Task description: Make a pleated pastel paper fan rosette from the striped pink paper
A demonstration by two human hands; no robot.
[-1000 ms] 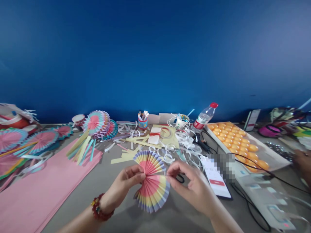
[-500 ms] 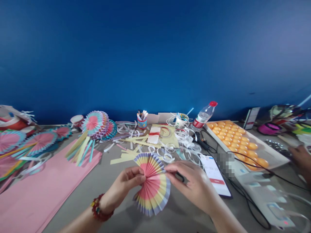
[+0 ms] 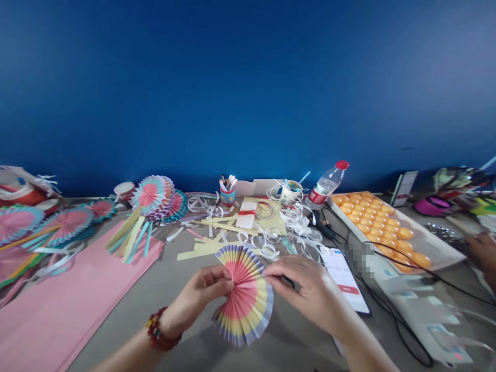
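A pleated paper fan (image 3: 248, 305), pink in the middle with yellow and lilac bands, is spread between my hands above the table. My left hand (image 3: 207, 289) pinches it at its centre, thumb and fingers closed on the folds. At the fan's right edge, the fingertips of my right hand (image 3: 298, 284) grip the rim where pleats meet. Just beyond the fan lie yellow paper strips (image 3: 199, 254) and curled white paper strips (image 3: 269, 251).
Pink paper sheets (image 3: 50, 315) and finished fans (image 3: 149, 196) lie left. Toward the wall stand a pen cup (image 3: 228, 195) and a tilted water bottle (image 3: 325, 187). Rightward are a phone (image 3: 349, 289), a box of orange balls (image 3: 434, 245), cables, and another person's hand (image 3: 482, 253).
The fan's two halves meet a little more closely at the right rim, where the gap has narrowed. Both hands stay nearly in place, and the view has shifted slightly.
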